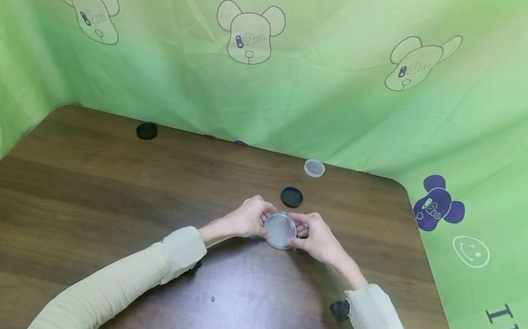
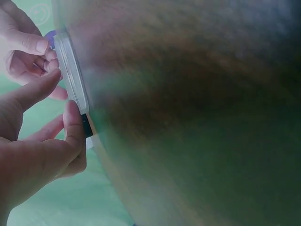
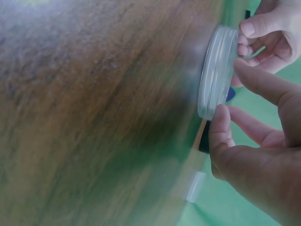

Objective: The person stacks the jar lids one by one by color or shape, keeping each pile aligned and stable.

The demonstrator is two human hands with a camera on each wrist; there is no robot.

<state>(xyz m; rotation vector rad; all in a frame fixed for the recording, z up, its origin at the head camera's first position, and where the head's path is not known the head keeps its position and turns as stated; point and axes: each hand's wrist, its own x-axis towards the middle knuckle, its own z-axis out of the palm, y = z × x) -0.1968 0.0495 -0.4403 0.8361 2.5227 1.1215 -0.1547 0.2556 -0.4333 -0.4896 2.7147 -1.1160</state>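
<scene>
A clear, shallow round dish (image 1: 279,230) is between the two hands, low over the table. The left hand (image 1: 251,218) holds its left edge with thumb and fingers, while the right hand (image 1: 317,237) grips the right edge the same way. Seen from the side in the right wrist view, the dish (image 3: 217,73) has a doubled rim, like a lid seated on a base. In the left wrist view the dish (image 2: 72,73) stands edge-on between both sets of fingertips. Just behind it lies a black round dish or lid (image 1: 292,197).
A second clear round piece (image 1: 314,168) lies near the table's back edge. Another black round piece (image 1: 146,131) lies at the back left. The brown wood-grain table (image 1: 82,186) ends against a green printed curtain (image 1: 296,94) at the back and sides.
</scene>
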